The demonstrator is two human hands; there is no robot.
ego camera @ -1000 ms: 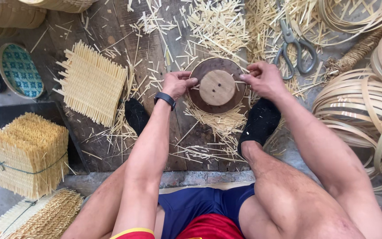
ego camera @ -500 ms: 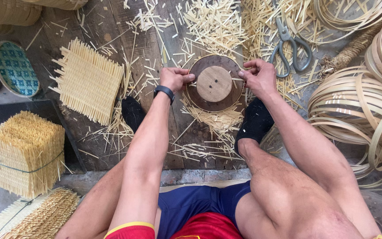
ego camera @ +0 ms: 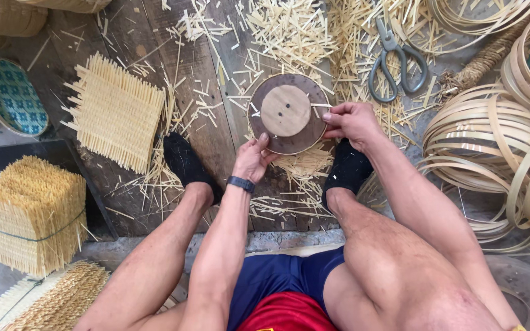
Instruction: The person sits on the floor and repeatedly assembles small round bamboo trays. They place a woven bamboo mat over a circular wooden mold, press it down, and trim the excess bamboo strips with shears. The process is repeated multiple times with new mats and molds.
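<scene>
No packages, labels, signs or screens present.
Inspection of the plank floor from edge to edge, and of the surrounds at every corner, finds no printed wrapper, tag, notice or display anywhere in view.

A round wooden disc lies flat on the plank floor between the person's black-socked feet, amid scattered bamboo splinters. It is dark brown, worn and stained, with a smaller, paler round disc fixed on top, slightly off centre, showing two small dark holes near its middle. A thin bamboo sliver lies across the dark disc's right edge, and a sheaf of short slivers sticks out from under its lower rim.
</scene>
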